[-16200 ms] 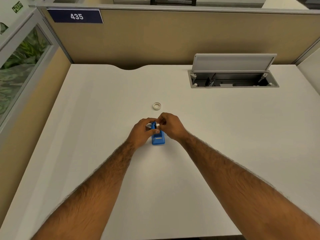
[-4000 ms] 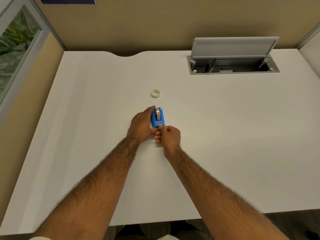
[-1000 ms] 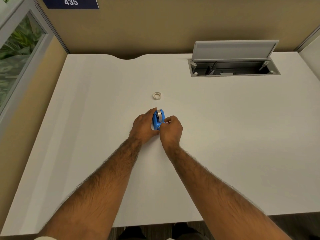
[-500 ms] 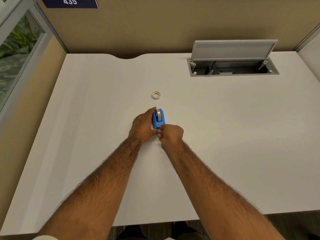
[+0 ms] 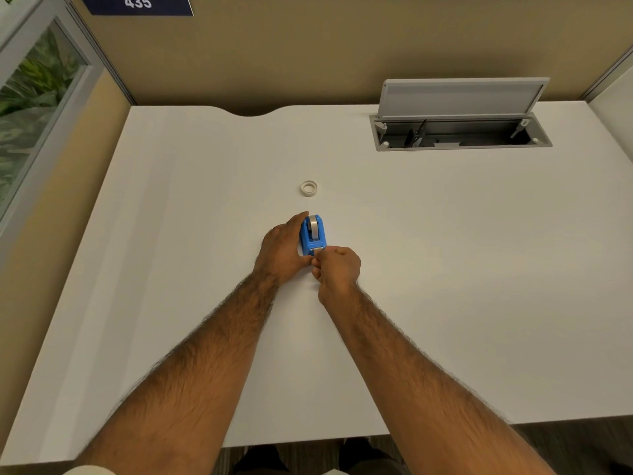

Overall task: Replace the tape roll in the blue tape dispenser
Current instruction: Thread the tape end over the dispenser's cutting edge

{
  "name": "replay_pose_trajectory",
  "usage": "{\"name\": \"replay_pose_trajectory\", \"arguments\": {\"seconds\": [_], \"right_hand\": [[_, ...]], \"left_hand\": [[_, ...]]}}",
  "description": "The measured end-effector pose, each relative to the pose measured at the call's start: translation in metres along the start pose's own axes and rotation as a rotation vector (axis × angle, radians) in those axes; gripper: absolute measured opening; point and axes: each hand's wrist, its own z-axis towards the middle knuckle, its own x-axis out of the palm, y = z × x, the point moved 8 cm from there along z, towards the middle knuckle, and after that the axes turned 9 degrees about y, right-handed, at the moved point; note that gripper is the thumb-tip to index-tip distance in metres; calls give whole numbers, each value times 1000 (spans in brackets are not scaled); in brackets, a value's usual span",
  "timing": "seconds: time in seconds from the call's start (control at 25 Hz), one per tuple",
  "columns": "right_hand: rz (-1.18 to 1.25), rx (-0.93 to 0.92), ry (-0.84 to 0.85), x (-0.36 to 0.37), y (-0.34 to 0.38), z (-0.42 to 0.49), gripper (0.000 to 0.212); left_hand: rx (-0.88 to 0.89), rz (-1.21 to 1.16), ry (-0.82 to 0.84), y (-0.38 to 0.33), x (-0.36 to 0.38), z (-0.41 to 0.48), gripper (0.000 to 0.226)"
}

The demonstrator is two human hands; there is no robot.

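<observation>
A person is working at a white desk (image 5: 445,269) walled in by tan partitions (image 5: 308,56), where a grey cable hatch (image 5: 459,132) is standing open at the far right. Both bare forearms are reaching in from the near edge. The left hand (image 5: 282,250) is cupping the left side of the dispenser (image 5: 312,236), fingers curled along its flank and thumb pressing near its front, steadying it on the desk at centre. The right hand (image 5: 337,269) is sitting loosely fisted just in front of the dispenser, its thumb and forefinger pinching together at the cutter end, apparently on the tape's free end, though that strip is too small to make out. A roll (image 5: 312,223) is sitting in the dispenser's cradle. A second, whitish ring (image 5: 308,188) is lying flat just beyond.
</observation>
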Motion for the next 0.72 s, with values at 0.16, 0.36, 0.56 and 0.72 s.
{"name": "replay_pose_trajectory", "arguments": {"seconds": [0.16, 0.36, 0.56, 0.72], "right_hand": [[18, 15, -2, -3, -2, 2, 19], [-20, -14, 1, -5, -4, 6, 13], [-52, -43, -49, -7, -7, 10, 12], [-63, -40, -56, -8, -8, 15, 10]], "left_hand": [[5, 6, 4, -1, -1, 0, 99], [11, 11, -2, -2, -1, 0, 99], [7, -2, 5, -2, 0, 1, 100], [3, -5, 4, -1, 0, 0, 101]]}}
